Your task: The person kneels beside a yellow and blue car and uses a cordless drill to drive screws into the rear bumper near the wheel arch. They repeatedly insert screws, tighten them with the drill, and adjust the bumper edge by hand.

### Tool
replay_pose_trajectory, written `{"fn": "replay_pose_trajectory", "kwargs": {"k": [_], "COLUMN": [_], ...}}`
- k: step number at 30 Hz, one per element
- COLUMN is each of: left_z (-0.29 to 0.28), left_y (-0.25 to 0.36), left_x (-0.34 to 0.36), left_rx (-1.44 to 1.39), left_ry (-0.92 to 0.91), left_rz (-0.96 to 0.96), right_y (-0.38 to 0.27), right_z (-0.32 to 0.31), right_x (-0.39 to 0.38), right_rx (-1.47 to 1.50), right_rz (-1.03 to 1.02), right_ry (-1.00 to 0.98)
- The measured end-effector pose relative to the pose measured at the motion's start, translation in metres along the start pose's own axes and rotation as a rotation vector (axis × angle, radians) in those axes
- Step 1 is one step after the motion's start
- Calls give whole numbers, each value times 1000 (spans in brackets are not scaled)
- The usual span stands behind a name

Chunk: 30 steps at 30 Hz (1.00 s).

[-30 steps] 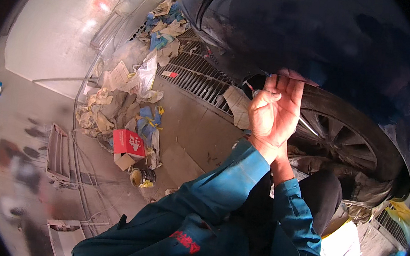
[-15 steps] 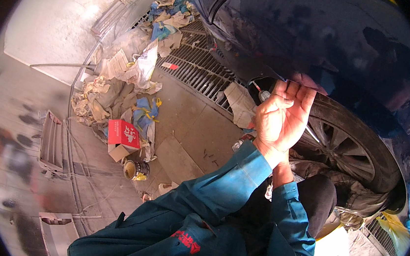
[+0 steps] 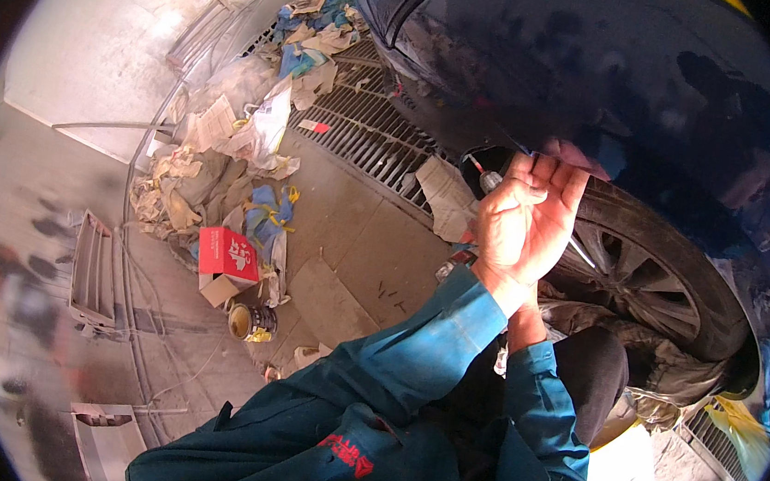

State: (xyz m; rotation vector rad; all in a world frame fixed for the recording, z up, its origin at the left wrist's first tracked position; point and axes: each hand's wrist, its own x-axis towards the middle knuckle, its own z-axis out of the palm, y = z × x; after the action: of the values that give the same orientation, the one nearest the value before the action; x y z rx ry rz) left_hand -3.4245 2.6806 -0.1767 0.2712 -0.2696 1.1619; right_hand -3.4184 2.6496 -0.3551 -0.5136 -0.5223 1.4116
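My left hand is palm up, with its fingertips hooked at the lower edge of the dark blue car panel and its thumb bent inward. Below and behind it, only the wrist and part of my right hand show; its fingers are hidden. A slim pale rod slants out beside my left hand, over the wheel. A small tool with a red and silver end pokes out to the left of my fingers, inside the wheel arch. What holds these is hidden.
Crumpled paper and plastic lie along a floor grate. Left of me are a red-and-white carton, an open can, hoses and a spattered pale wall. Yellow plastic lies behind the wheel.
The view has shifted slightly since a second ago, moving the car edge and hands a little down and right in the picture. My left hand's hold at the panel edge looks unchanged.
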Motion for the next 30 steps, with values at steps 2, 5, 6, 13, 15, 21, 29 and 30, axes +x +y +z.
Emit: {"fn": "replay_pose_trajectory", "kwargs": {"k": [2,5,6,13,15,21,29,30], "left_z": [1,4,5,9,8,2,-13,-14], "left_y": [-1,-1,-1,1,1,4,8,7], "left_x": [0,0,1,4,5,6,10,10], "left_rx": [-5,-25,-8,49,58,82,30,26], "left_ry": [6,41,50,36,41,79,48,45], "left_rz": [12,25,26,51,61,71,54,62], "right_y": [-3,-9,-10,-24,-23,-12,-11,-12], "right_z": [5,10,12,9,8,-11,-21,-22], "right_x": [-2,0,1,-17,-17,-10,-39,-44], "right_rx": [13,109,122,-113,-58,-234,-272,-309], "right_rz": [-53,-69,13,54,47,-90,-23,-44], "right_ry": [15,-53,-45,-61,-16,-45,-40,-30]}}
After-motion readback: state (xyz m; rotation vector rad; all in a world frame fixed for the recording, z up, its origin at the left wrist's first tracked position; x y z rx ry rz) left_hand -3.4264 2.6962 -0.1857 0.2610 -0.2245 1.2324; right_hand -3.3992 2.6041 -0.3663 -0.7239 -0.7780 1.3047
